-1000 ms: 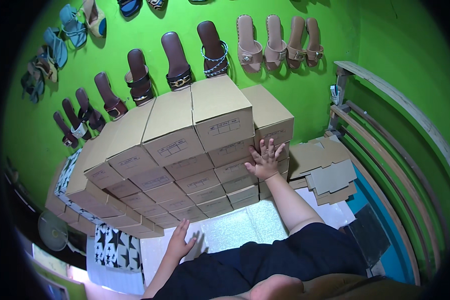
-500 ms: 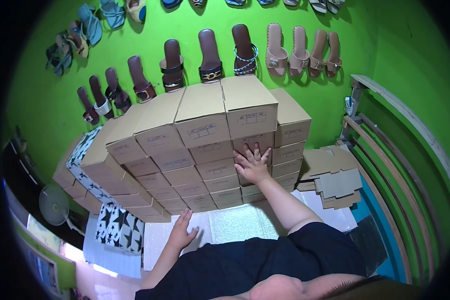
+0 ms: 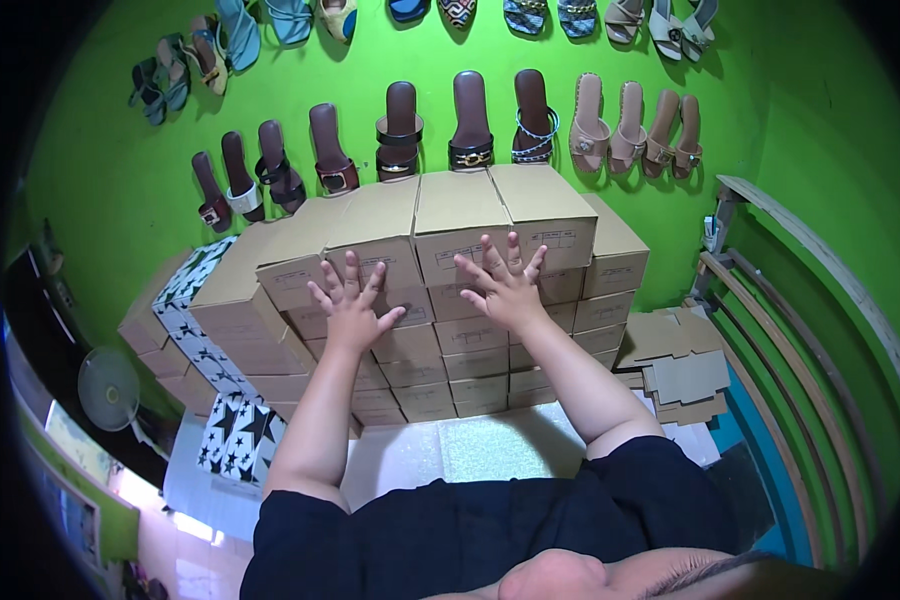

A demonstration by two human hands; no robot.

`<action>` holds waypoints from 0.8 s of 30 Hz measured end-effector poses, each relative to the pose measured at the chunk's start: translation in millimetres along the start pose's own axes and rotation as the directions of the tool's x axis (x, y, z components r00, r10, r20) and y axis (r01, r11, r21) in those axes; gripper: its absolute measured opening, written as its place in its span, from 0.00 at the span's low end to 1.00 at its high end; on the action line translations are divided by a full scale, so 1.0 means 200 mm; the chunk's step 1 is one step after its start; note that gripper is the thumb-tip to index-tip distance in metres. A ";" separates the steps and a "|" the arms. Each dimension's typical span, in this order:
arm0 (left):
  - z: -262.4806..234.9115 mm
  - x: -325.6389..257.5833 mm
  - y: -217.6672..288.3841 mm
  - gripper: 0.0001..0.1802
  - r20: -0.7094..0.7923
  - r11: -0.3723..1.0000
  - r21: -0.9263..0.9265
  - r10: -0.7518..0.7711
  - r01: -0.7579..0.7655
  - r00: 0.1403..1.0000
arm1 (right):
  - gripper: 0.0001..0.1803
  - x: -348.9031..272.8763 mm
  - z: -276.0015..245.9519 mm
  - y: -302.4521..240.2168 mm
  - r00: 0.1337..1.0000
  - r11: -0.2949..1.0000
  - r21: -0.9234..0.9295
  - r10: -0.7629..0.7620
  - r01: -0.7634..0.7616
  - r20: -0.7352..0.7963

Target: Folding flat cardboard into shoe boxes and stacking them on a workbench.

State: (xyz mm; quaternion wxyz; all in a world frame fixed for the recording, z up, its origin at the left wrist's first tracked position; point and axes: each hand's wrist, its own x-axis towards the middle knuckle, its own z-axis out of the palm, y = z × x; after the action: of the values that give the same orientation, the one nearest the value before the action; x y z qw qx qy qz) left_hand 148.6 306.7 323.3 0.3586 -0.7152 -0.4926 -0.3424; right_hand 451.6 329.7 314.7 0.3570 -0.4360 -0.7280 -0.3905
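Brown cardboard boxes (image 3: 462, 206) stand in several rows, stacked into a wall ahead of me. My left hand (image 3: 352, 312) lies against the front of the upper boxes left of the middle, its fingers spread and pointing up. Farther right, my right hand (image 3: 510, 290) is flat on the front of the upper boxes, fingers also spread. Neither hand holds anything. Behind my palms, parts of the box fronts are hidden. Printed table-like labels mark the fronts, and the top boxes have their lids closed.
Black-and-white star-patterned boxes (image 3: 234, 437) stand at the left, near a fan (image 3: 109, 389). Flattened cardboard (image 3: 686, 378) is piled at the right beside a wooden rack (image 3: 770, 310). Sandals (image 3: 470, 120) hang on the green wall behind the stack.
My left hand has risen from the low front edge of the stack onto the upper boxes. The right hand has shifted up to a higher box row. The view has also tilted slightly.
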 end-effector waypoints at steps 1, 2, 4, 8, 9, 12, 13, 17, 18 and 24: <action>0.06 -0.01 -0.03 0.50 -0.001 0.999 0.054 0.008 -0.008 1.000 | 0.38 0.00 0.00 -0.01 0.999 0.999 -0.021 -0.034 0.034 -0.005; 0.11 -0.02 -0.06 0.50 -0.001 0.994 0.108 0.016 -0.015 1.000 | 0.38 0.01 0.00 -0.03 0.999 0.999 -0.025 -0.034 0.034 -0.011; 0.15 -0.02 -0.06 0.50 -0.027 0.996 0.080 0.037 -0.034 0.999 | 0.38 0.00 -0.02 -0.03 0.999 1.000 -0.008 -0.016 0.016 0.037; 0.17 -0.02 -0.06 0.50 0.005 0.997 0.063 0.032 -0.032 0.999 | 0.39 0.02 -0.05 -0.04 0.999 0.998 -0.057 -0.006 0.008 0.045; 0.16 -0.01 -0.06 0.49 0.025 0.998 0.052 0.034 -0.035 0.999 | 0.39 0.02 -0.07 -0.07 0.999 0.998 -0.058 -0.003 0.005 0.048; 0.09 -0.03 -0.08 0.49 0.055 0.999 0.000 0.044 -0.044 0.997 | 0.38 0.04 -0.11 -0.21 0.993 0.994 0.008 0.108 -0.109 0.053; 0.06 -0.04 -0.10 0.49 0.012 0.996 -0.060 0.064 -0.063 0.998 | 0.38 0.05 -0.12 -0.26 0.996 0.998 0.019 0.065 -0.066 0.058; -0.10 -0.11 -0.28 0.47 -0.245 0.999 -0.027 0.021 -0.028 0.969 | 0.38 0.15 -0.14 -0.50 0.991 0.995 0.012 -0.101 0.100 0.091; -0.15 -0.16 -0.37 0.45 -0.262 0.999 -0.037 -0.013 0.004 0.965 | 0.38 0.18 -0.15 -0.57 0.986 0.992 0.015 -0.127 0.126 0.110; -0.28 -0.26 -0.88 0.47 -0.378 0.969 0.015 -0.222 0.246 0.899 | 0.38 0.35 -0.14 -0.72 0.977 0.995 -0.028 -0.094 0.101 0.189</action>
State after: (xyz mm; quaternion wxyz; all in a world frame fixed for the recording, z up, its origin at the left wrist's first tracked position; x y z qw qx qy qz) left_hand -40.7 280.7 339.5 0.4243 -0.5610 -0.5080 -0.4972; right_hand 298.6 285.0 350.5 0.2590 -0.4415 -0.7714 -0.3781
